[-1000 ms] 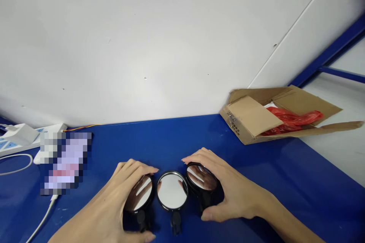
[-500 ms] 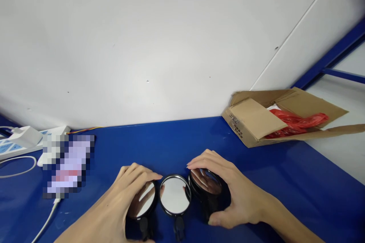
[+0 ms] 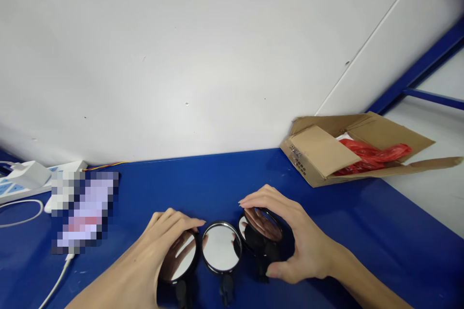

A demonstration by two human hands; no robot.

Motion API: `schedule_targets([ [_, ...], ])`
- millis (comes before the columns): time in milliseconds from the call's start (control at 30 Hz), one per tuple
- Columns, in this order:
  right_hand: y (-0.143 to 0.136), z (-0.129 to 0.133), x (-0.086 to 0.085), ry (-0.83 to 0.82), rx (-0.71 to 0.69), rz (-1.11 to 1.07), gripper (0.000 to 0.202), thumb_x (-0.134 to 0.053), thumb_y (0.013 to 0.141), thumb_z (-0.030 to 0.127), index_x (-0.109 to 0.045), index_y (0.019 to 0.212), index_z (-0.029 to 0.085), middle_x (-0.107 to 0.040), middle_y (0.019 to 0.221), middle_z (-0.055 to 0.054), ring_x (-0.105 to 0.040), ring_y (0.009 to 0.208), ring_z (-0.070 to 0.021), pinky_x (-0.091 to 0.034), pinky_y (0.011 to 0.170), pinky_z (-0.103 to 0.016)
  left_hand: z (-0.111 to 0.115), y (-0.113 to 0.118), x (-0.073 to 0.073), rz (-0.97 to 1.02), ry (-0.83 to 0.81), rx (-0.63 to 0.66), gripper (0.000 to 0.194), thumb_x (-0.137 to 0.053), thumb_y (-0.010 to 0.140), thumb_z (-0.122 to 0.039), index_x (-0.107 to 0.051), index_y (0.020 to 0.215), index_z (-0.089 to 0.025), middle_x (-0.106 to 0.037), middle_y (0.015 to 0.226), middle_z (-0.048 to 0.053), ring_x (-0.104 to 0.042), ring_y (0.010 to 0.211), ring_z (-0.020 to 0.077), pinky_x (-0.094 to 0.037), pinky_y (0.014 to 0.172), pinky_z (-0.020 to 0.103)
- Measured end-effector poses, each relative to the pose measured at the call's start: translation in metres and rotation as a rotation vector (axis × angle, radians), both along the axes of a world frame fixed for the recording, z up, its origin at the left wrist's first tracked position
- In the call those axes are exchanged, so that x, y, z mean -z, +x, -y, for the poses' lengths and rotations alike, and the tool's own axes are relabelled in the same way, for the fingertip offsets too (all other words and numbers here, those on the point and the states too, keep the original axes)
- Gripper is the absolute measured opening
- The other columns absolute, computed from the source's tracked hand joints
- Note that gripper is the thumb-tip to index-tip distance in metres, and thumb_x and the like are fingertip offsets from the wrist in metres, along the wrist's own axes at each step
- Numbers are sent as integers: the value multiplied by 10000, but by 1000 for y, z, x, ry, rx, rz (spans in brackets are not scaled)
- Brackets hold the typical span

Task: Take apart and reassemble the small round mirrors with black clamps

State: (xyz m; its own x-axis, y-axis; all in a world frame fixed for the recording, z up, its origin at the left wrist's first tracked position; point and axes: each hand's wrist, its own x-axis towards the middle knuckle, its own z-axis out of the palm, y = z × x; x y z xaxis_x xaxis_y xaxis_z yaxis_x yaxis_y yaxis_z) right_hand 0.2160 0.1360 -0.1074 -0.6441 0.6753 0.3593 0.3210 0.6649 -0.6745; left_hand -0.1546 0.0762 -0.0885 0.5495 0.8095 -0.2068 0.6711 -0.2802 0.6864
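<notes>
Three round mirrors with black rims and black mounts are side by side on the blue table. My left hand [image 3: 163, 241] arches over the left mirror [image 3: 180, 257], fingers curved along its top edge. Between the hands lies the middle mirror [image 3: 222, 247], with neither hand on its face. The right mirror [image 3: 263, 227] is tilted, and there seem to be two overlapping rims. My right hand [image 3: 295, 236] wraps round it, fingers at the top edge and thumb near the black mount below. The left thumb is hidden.
An open cardboard box [image 3: 322, 149] with a red plastic bag [image 3: 369, 157] stands at the back right. At the left are a white power strip [image 3: 67, 169], a charger [image 3: 31, 175], a pixelated phone [image 3: 90, 207] and white cables. A white wall [image 3: 188, 58] rises behind the blue table [image 3: 203, 174].
My right hand has moved up slightly, and the right mirror has tilted a little with it, showing more of a second rim. The left hand is nearly unmoved; the view has shifted slightly.
</notes>
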Motion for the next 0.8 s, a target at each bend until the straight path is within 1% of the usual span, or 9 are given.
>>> schedule_targets([
  [67, -1, -2, -1, 51, 28, -44, 814, -875, 841, 731, -608, 1480, 302, -727, 1367, -106, -701, 1152, -330, -483, 1122, -545, 2, -11, 11, 123, 12, -36, 1078, -943, 803, -630, -382, 1714, -502, -450, 1775, 80, -405, 1613, 526, -52, 1330, 851],
  [133, -4, -3, -5, 101, 67, -83, 794, -887, 852, 694, -620, 1482, 292, -735, 1384, -117, -706, 1173, -337, -517, 1086, -521, 2, -18, 20, 257, 22, -134, 888, -770, 955, -689, -375, 1731, -517, -414, 1820, 38, -293, 1689, 511, 18, 1354, 806],
  [200, -11, -2, -14, 158, 97, -115, 788, -907, 847, 655, -625, 1480, 281, -739, 1395, -124, -708, 1202, -342, -536, 1052, -498, -1, -18, 20, 357, 50, -222, 686, -656, 1050, -645, -468, 1689, -480, -510, 1751, 51, -375, 1653, 467, -100, 1385, 727],
  [300, -33, 3, -37, 309, 135, -85, 855, -966, 780, 614, -611, 1472, 259, -733, 1410, -145, -698, 1239, -363, -505, 1067, -516, -8, -1, 2, 561, 80, -370, 440, -574, 1129, -548, -617, 1540, -398, -695, 1493, 81, -609, 1428, 370, -429, 1253, 541],
  [367, -54, 8, -52, 413, 219, -10, 829, -997, 747, 572, -621, 1413, 253, -719, 1433, -157, -683, 1247, -368, -471, 1063, -523, -13, 16, -17, 679, 41, -373, 414, -613, 1124, -535, -637, 1499, -362, -741, 1377, 80, -678, 1279, 320, -508, 1136, 457],
  [500, -93, 12, -68, 543, 89, -16, 742, -927, 863, 526, -572, 1437, 217, -708, 1475, -175, -657, 1296, -335, -466, 1048, -489, -19, 43, -40, 851, -309, -296, 531, -720, 1088, -500, -593, 1578, -341, -786, 1231, 60, -754, 997, 246, -585, 963, 398],
  [567, -105, 12, -69, 548, -2, -9, 749, -906, 899, 509, -541, 1479, 204, -695, 1515, -174, -628, 1369, -321, -455, 1097, -478, -21, 50, -37, 1051, -477, -269, 469, -830, 1012, -471, -720, 1420, -267, -809, 1088, 62, -778, 895, 248, -612, 858, 380],
  [667, -112, 13, -70, 489, -113, 59, 779, -885, 927, 435, -485, 1552, 198, -660, 1598, -159, -550, 1530, -304, -381, 1217, -474, -19, 54, -23, 1137, -558, -290, 378, -891, 930, -502, -824, 1086, -164, -788, 824, 72, -774, 758, 251, -612, 725, 345],
  [800, -114, 17, -66, 495, -78, 71, 687, -756, 993, 301, -438, 1593, 193, -628, 1647, -169, -543, 1579, -287, -307, 1272, -493, -13, 55, -14, 1273, -568, -422, 280, -830, 979, -435, -813, 940, -159, -748, 808, 45, -699, 744, 161, -603, 773, 286],
])
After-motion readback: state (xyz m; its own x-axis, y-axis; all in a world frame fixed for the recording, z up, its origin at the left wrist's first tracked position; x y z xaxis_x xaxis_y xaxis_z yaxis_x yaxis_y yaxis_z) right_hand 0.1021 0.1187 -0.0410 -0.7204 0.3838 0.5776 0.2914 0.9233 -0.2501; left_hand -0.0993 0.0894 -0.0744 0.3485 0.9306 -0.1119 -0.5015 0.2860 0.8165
